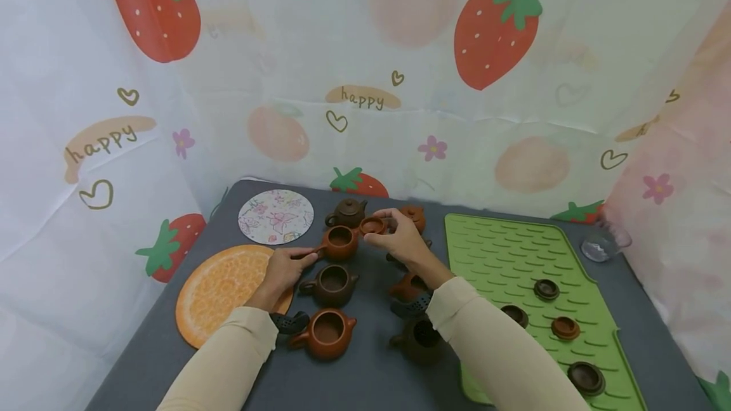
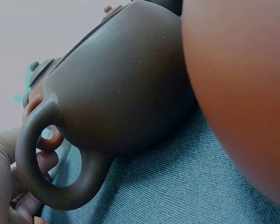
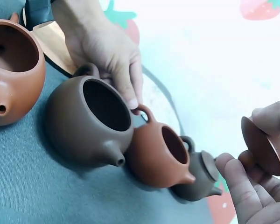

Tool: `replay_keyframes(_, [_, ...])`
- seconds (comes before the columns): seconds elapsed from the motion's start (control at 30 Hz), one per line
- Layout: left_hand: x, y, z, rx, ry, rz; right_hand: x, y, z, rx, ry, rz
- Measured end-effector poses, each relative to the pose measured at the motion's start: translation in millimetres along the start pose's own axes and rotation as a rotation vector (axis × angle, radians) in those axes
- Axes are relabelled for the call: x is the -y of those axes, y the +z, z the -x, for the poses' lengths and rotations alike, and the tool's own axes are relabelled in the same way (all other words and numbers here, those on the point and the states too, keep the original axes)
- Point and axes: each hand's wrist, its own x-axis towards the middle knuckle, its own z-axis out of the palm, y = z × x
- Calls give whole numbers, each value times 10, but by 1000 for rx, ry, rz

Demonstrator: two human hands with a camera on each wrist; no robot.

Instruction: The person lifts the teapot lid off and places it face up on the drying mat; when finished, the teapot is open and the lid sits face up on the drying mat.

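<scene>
My left hand [image 1: 281,273] pinches the handle of an open reddish-brown teapot [image 1: 341,243]. The right wrist view shows its thumb at the handle [image 3: 145,111] of that pot. In my right hand [image 1: 404,238] is a reddish-brown teapot lid [image 3: 261,147], held by its edge, tilted and apart from the pot. From the head view the lid overlaps the pot's right side. A lidded dark teapot [image 1: 346,212] stands just behind. Closer to me are an open dark teapot [image 1: 334,285] and another open reddish one [image 1: 330,333].
More teapots stand partly hidden by my right arm, including a dark one [image 1: 419,342] and a reddish one [image 1: 412,214]. Several lids, one reddish [image 1: 565,327], lie on the green mat [image 1: 491,240]. An orange-slice mat [image 1: 219,297], a round patterned mat [image 1: 276,215] and a clear glass vessel [image 1: 599,245] are around.
</scene>
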Motion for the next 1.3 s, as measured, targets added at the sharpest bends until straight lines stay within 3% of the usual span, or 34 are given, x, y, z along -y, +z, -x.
replay_keyframes(0.07, [14, 7, 2, 5, -9, 4, 90, -46, 81, 13, -6, 16])
replay_keyframes(0.3, [7, 9, -14, -11, 20, -35, -60, -201, 132, 6, -68, 11])
replay_keyframes(0.77, [11, 21, -33, -22, 24, -36, -13, -555, 428, 10, -128, 80])
replay_keyframes(1.07, [20, 14, -26, -14, 1, -16, -63, -895, 623, -9, -72, 90])
replay_keyframes(1.3, [30, 21, -45, -20, 19, -30, -147, -1138, 754, -15, -29, 120])
